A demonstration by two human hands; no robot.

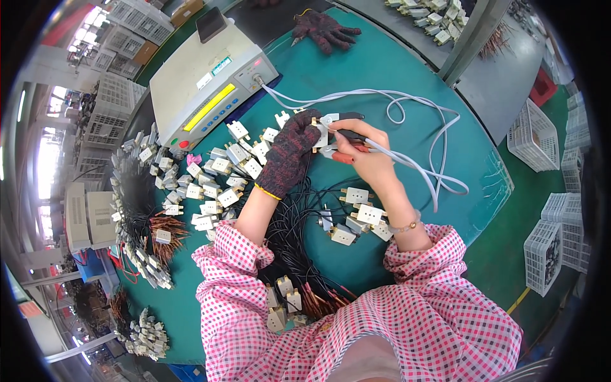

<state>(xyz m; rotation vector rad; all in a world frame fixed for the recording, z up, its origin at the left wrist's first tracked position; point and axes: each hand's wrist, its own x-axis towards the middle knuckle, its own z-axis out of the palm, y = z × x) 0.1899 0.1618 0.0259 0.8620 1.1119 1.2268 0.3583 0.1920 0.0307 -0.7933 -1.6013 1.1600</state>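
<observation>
Two hands meet mid-table: gloved left hand (289, 151) grips a white plug (320, 132), right hand (364, 155) clamps probes (347, 135).

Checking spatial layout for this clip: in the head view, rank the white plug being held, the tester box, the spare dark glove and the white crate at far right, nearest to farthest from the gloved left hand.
From the left hand:
1. White plug, in its fingers.
2. Tester box, up and left on the table.
3. Spare dark glove, at the table's far edge.
4. White crate, off the table on the right.

Single head-worn fisheye view, steeply downward (close) over the teal table (394, 83).
</observation>
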